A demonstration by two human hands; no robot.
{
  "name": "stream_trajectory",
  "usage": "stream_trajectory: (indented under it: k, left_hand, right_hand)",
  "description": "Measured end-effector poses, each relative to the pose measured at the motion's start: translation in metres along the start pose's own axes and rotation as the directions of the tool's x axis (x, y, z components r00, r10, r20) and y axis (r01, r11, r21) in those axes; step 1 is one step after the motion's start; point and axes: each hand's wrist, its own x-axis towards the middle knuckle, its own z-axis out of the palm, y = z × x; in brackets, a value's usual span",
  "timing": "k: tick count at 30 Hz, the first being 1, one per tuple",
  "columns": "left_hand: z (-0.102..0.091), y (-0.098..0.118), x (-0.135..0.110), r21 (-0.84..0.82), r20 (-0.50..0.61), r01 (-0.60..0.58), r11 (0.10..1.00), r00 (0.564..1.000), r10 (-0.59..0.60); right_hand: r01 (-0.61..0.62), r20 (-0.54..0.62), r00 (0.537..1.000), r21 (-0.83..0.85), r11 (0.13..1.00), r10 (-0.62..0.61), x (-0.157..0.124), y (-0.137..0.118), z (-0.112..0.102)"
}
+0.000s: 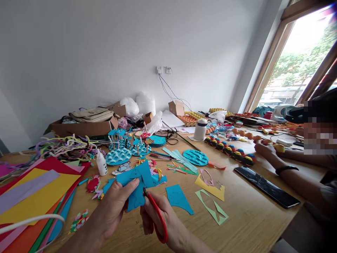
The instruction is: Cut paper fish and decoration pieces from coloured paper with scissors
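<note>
1. Left hand (113, 207): grip pinched on the near-left part of a blue paper cut-out (137, 184), thumb on top. The cut-out is held just above the tabletop (250, 221), near centre.
2. Right hand (170, 225): grip closed around the handles of the red-handled scissors (157, 211). The blades meet the cut-out's lower edge, mostly hidden.
3. Just right of the hands: a blue offcut (179, 198), lying flat. Farther right are a green offcut (212, 207) and a yellow piece (213, 191).
4. Near left: a stack of coloured sheets (39, 196). Beyond it, a white glue bottle (101, 163) stands upright.
5. Far centre: blue wavy discs (118, 156).
6. Right: a co-worker's hand (264, 149) beside a row of painted pieces (231, 151). Nearer lies a dark flat slab (265, 186).
</note>
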Motion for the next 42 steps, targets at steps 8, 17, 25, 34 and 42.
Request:
stream_trajectory:
  k: [8, 17, 25, 34, 42]
  left_hand:
    - [0.001, -0.005, -0.001, 0.014, -0.067, -0.004, 1.000, 0.998, 0.005]
    - [0.006, -0.007, -0.002, -0.007, -0.115, -0.061, 0.998, 0.992, 0.059]
    - [0.008, -0.008, -0.005, -0.032, -0.147, -0.064, 0.997, 0.987, 0.059]
    - [0.006, -0.008, -0.006, -0.034, -0.136, -0.060, 0.998, 0.989, 0.054]
    - [0.008, -0.006, -0.009, -0.061, -0.076, 0.007, 0.998, 0.997, -0.011]
  right_hand:
    - [-0.028, -0.030, 0.999, 0.040, 0.999, 0.029, 0.003, 0.003, 0.001]
    - [-0.010, -0.046, 0.999, 0.026, 1.000, 0.011, 0.005, 0.016, -0.001]
    - [-0.053, -0.096, 0.994, -0.017, 0.998, 0.051, 0.005, 0.008, 0.003]
    - [-0.071, -0.104, 0.993, -0.068, 0.995, 0.063, 0.003, 0.005, 0.003]
    - [0.028, -0.074, 0.997, -0.104, 0.994, -0.036, 0.003, 0.005, 0.001]
